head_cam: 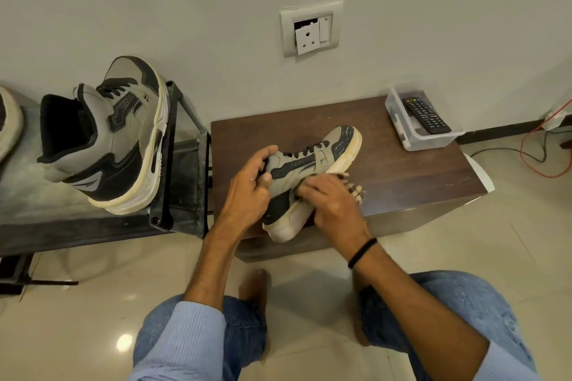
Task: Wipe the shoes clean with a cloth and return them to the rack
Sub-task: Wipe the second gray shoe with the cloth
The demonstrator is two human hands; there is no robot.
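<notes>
A grey-and-black high-top shoe [312,161] with a cream sole is held tilted above the brown table [402,164], toe pointing to the far right. My left hand [247,192] grips its collar at the heel end. My right hand [331,204] lies over the shoe's side near the sole, fingers curled on a small dark-and-tan cloth [356,190] that is blurred and mostly hidden under the hand. The matching shoe [123,133] stands on the dark metal rack [173,164] at the left, leaning on its side rail.
Part of another shoe [9,120] shows at the left edge on the rack. A clear plastic box [399,120] with a remote stands at the table's far right corner. Red and black wires [532,158] lie on the tiled floor. My knees are below.
</notes>
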